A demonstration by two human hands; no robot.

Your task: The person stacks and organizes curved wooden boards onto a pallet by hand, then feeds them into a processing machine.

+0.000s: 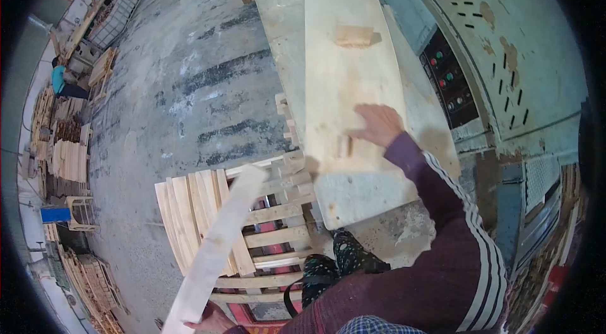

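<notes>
A long pale wooden board (pixel 218 242) slants up from the lower left, with my left hand (pixel 213 320) closed around its lower edge. My right hand (pixel 380 124) is over a wide light plywood panel (pixel 347 88), fingers apart and slightly blurred. Just beside its thumb, a small wooden block (pixel 343 146) sits on the panel near the front end. Farther up the same panel lies another wood block (pixel 355 36). Beneath the panel is a worn, pale table (pixel 366 198).
Boards (pixel 199 208) lie side by side on a slatted pallet (pixel 278 236) at my left. A machine cabinet with a button panel (pixel 448 78) stands at the right. Two people (pixel 62 78) are among wood stacks (pixel 69 160) at the far left, across the concrete floor (pixel 208 69).
</notes>
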